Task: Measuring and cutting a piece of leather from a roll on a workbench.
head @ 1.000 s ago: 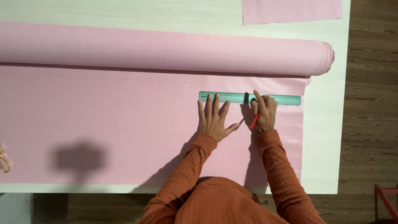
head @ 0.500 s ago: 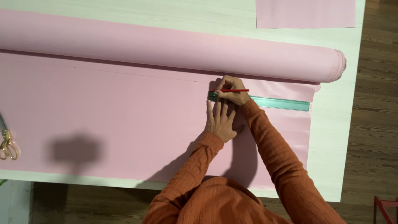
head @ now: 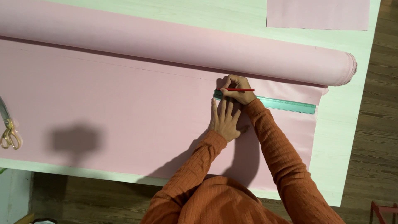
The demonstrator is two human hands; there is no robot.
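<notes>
Right hand grips red pencil at green ruler – left hand flat on pink fabric.

A pale, whitewashed wooden table fills most of the room's view, its right edge and near edge meeting a dark brown plank floor. Overhead light throws a soft shadow onto the tabletop at left.

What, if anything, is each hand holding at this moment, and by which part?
The right hand grips a red pencil near its tip end, at the ruler's left end. The left hand grips nothing, lying flat on the pink fabric.
</notes>
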